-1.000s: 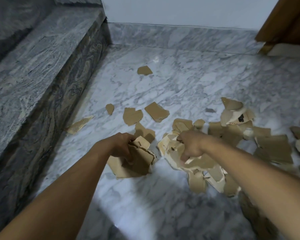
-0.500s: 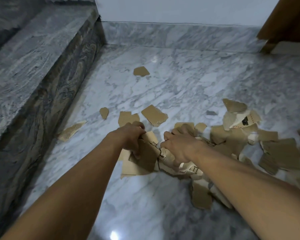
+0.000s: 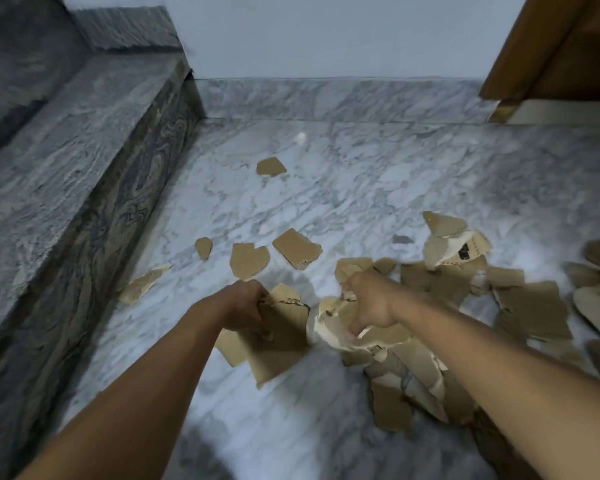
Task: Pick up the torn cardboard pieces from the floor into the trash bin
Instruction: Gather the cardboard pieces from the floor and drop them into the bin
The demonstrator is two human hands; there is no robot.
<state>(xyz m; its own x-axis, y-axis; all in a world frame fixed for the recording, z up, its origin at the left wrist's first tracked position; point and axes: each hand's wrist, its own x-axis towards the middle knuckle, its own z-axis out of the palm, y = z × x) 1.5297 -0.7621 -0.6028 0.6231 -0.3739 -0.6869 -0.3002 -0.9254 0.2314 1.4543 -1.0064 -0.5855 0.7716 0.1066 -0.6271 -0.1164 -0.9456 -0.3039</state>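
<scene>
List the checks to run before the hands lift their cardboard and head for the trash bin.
1. Left hand grips its brown cardboard bundle: ok.
2. Right hand grips the pale torn pieces: ok.
3. Every piece under the right hand is truly held, not just resting on others: cannot tell.
4. Trash bin located: cannot tell, none in view.
5. Floor cleared: not ok; the far scrap and the right-side pile lie on the marble floor.
</scene>
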